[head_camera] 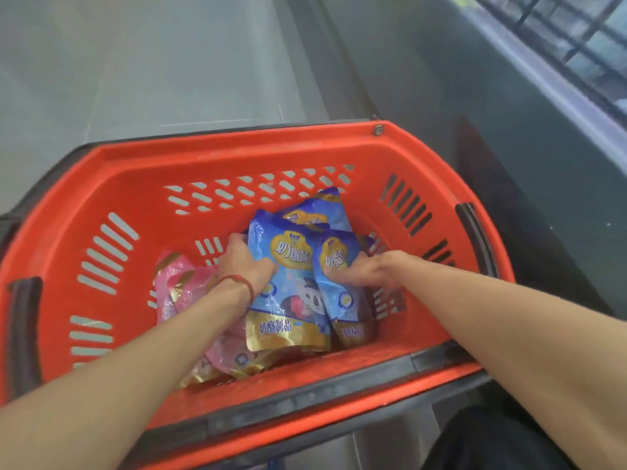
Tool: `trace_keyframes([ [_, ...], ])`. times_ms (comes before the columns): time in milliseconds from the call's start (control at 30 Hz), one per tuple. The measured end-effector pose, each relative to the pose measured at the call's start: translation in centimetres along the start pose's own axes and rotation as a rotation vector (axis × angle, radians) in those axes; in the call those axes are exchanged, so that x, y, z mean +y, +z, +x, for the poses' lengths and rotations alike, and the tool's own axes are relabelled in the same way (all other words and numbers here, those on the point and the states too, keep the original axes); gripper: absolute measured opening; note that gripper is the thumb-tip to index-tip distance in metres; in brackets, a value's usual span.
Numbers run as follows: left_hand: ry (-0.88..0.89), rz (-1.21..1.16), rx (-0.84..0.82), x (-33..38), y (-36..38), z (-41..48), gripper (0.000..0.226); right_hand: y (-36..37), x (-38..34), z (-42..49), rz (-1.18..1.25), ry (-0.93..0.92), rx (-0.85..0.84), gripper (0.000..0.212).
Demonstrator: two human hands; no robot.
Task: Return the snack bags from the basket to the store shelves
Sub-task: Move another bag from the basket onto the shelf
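A red plastic basket (135, 164) with dark handles fills the view. Inside it lie blue snack bags with gold bottoms. My left hand (246, 262), with a red string at the wrist, grips the left edge of the front blue bag (288, 300). My right hand (364, 271) grips a second blue bag (339, 259) just to its right. Another blue bag (315, 206) lies behind them. Pink snack bags (185, 283) lie at the left under my left forearm, partly hidden.
Grey floor (135, 62) stretches beyond the basket. A grey chest-like unit with a dark wire rack (559, 39) runs along the upper right. A dark trouser leg (492, 439) shows at the bottom right.
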State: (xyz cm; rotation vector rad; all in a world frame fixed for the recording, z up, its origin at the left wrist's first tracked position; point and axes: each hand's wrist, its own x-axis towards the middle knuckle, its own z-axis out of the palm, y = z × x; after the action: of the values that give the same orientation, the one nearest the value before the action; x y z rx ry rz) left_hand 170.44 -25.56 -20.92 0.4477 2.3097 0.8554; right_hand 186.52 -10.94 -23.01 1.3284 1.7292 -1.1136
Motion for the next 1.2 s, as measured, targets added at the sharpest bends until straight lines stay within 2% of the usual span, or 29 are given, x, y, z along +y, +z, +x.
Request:
trace_keyframes([
  [100, -0.099, -0.075, -0.075, -0.4, -0.5, 0.5, 0.036, 0.2, 0.2, 1.2, 0.152, -0.021, -0.028, 0.136],
  [233, -0.088, -0.113, -0.185, -0.3, -0.2, 0.2, 0.058, 0.3, 0.2, 2.5, 0.232, -0.04, -0.004, 0.15],
  [333, -0.091, -0.136, -0.17, -0.1, -0.2, -0.3, 0.067, 0.3, 0.1, 2.3, 0.216, -0.047, -0.023, 0.145],
  [467, -0.065, -0.093, -0.123, -0.2, -0.2, -0.7, 0.055, 0.2, 0.1, 1.7, 0.192, -0.052, -0.06, 0.156],
  [600, -0.064, -0.159, -0.119, -0.6, -0.2, -1.0, 0.047, -0.2, 0.4, 0.8, 0.206, -0.084, -0.115, 0.131],
  [733, -0.085, -0.243, -0.081, -0.6, -0.7, -1.2, 0.025, -0.1, -0.1, -0.9, 0.464, -0.167, -0.085, 0.118],
  [833, -0.102, -0.286, -0.115, -0.3, -1.7, -0.8, 0.024, -0.5, -0.1, -2.1, 0.515, -0.175, -0.127, 0.108],
  [900, -0.166, -0.261, -0.204, -0.2, -2.4, -0.5, 0.031, -0.5, 0.2, -2.7, 0.415, -0.17, -0.222, 0.105],
  [1000, -0.26, -0.303, -0.372, -0.2, -3.3, -1.3, 0.035, 0.2, 0.5, -2.9, 0.325, -0.185, -0.263, 0.067],
  [1067, -0.328, -0.498, -0.515, -0.5, -3.7, -1.8, 0.034, 0.8, 0.2, -2.9, 0.385, -0.257, -0.256, 0.05],
  [1133, -0.346, -0.651, -0.678, -1.0, -4.1, -1.7, 0.054, 0.9, -0.4, -3.4, 0.479, -0.312, -0.271, 0.046],
  [1200, -0.297, -0.673, -0.818, -1.4, -4.7, -1.8, 0.067, 0.7, -0.8, -3.8, 0.565, -0.353, -0.29, 0.04],
])
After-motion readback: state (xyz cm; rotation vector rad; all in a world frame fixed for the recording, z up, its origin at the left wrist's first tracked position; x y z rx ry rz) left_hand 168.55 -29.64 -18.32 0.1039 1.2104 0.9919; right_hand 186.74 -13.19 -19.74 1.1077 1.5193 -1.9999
